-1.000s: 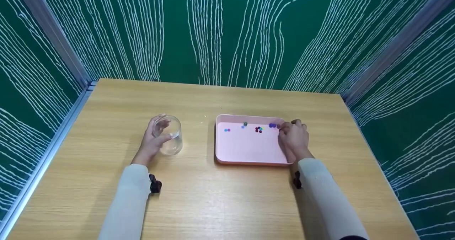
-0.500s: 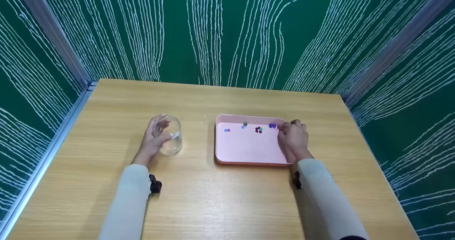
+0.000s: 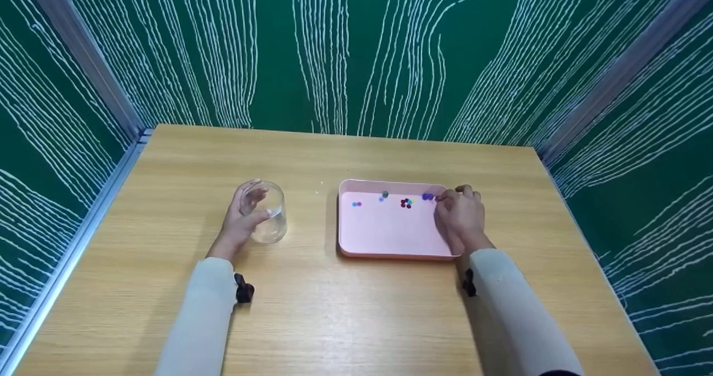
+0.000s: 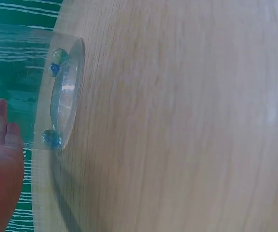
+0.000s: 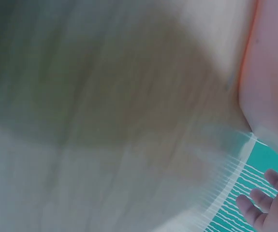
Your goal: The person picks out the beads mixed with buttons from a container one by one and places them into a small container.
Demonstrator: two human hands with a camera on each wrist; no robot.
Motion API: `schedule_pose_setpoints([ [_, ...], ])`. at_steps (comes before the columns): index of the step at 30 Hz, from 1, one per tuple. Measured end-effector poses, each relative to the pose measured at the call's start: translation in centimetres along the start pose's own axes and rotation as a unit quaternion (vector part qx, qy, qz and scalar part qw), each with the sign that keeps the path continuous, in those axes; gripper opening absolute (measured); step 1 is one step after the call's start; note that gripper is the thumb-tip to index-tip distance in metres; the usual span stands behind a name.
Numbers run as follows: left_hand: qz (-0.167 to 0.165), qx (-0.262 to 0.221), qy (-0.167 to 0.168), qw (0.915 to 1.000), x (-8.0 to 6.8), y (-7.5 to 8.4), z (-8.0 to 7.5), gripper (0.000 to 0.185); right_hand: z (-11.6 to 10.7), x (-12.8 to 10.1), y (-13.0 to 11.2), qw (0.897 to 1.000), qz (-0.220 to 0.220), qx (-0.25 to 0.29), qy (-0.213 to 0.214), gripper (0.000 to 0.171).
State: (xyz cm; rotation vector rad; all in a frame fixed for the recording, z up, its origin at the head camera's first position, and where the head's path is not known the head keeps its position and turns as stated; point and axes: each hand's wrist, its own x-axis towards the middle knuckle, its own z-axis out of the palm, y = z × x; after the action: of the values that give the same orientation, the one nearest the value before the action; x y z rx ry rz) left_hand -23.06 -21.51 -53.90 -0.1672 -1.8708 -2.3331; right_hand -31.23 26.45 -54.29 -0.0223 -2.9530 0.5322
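Stretches both forearms forward over the wooden table point(image 3: 345, 320), in pale sleeves point(image 3: 198, 309) with a small black device point(image 3: 244, 289) at the inner side of each cuff. Sets the left hand point(image 3: 238, 217) against the left side of a clear jar point(image 3: 271, 228) standing on the table, to the left of the pink tray point(image 3: 390, 231). Bends the right hand point(image 3: 463, 211) over the tray's right wall, knuckles up, fingertips down at the far right corner. Along the far part of the tray, from left to right: a blue-and-pink pair of beads point(image 3: 356, 204), a green bead point(image 3: 384, 194) with a light blue one near it, a dark red cluster point(image 3: 405, 204) with yellow and blue among it, then purple-blue beads point(image 3: 428, 196) just beside the right fingertips. At the jar's base, in the left wrist view: three greenish and blue marbles point(image 4: 51, 138), two close together, one apart. Beyond the table: green walls point(image 3: 373, 75) with wavy white lines. Covers part of the tray's right wall with the right hand. Clasps the jar in the left, thumb near, fingers behind. Curls the right fingers, tips hidden; impossible to tell whether pinched on a bead.
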Motion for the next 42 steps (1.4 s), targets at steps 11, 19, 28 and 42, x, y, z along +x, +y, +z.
schedule_pose_setpoints([
  [11, -0.001, 0.020, -0.009, 0.9998, 0.1, 0.0, -0.2, 0.071, -0.9, 0.1, -0.3, 0.999, 0.001, 0.035, 0.032, 0.018],
  [19, -0.009, 0.009, -0.014, 0.9998, 0.0, 0.3, -0.3, 0.075, -1.2, -0.3, -0.9, 0.998, -0.004, 0.052, 0.036, 0.017],
  [28, -0.031, 0.032, -0.044, 0.9980, 0.3, 1.1, -0.7, 0.076, -1.3, -0.5, -1.2, 0.998, 0.002, 0.060, 0.038, 0.016],
  [42, -0.066, 0.230, -0.053, 0.9695, 0.5, 4.3, -0.1, 0.076, -2.0, -1.0, -1.1, 0.994, -0.052, 0.064, 0.077, 0.016],
])
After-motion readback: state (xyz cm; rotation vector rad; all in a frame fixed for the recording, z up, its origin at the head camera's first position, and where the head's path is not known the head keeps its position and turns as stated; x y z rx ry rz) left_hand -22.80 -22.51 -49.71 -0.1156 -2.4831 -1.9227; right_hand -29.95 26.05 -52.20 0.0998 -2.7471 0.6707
